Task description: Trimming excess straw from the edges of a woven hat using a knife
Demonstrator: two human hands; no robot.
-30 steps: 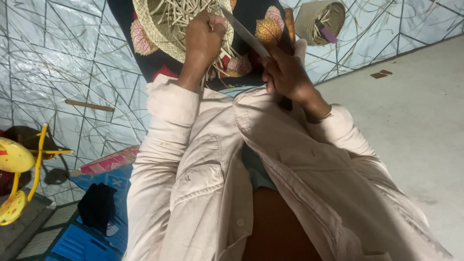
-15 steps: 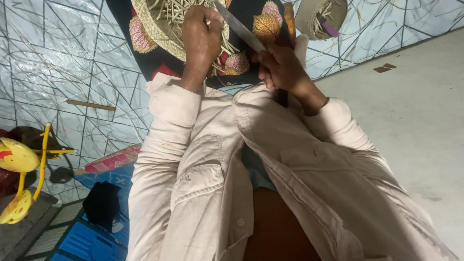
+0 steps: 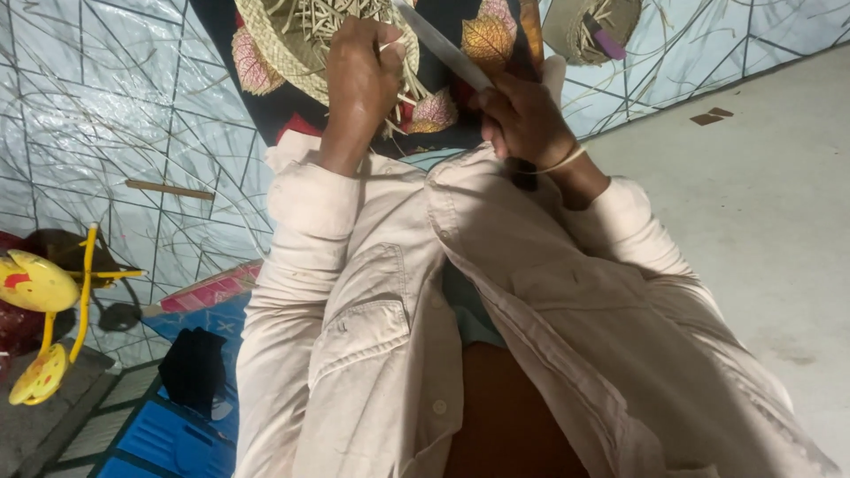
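The left hand [image 3: 361, 71] is closed into a fist around pale straw strips [image 3: 332, 18] that stick out from a half-woven straw basket [image 3: 274, 49]. The basket lies on the person's lap, on a dark cloth with leaf pattern [image 3: 482, 40], near the upper edge of the view. The fingers of this hand are pressed together and curl over the strips; one thin strip passes over the knuckles.

The right hand [image 3: 524, 119] is just beside it, to the right, and it grips the handle of a long knife [image 3: 441, 46]. The fingers are wrapped tight around the handle, and the dark end of the handle shows below the hand. The grey blade points up and to the left, and it crosses above the left hand towards the strips. I cannot tell if the blade touches them.

Both arms wear a light pink shirt [image 3: 390, 301]. A second small woven basket [image 3: 602, 26] with a purple object inside lies on the shiny patterned mat [image 3: 115, 115], at its upper right corner. A yellow plastic toy [image 3: 40, 301] stands at the left edge of the mat, and a thin wooden stick [image 3: 168, 188] lies on the mat, well apart from the hands.
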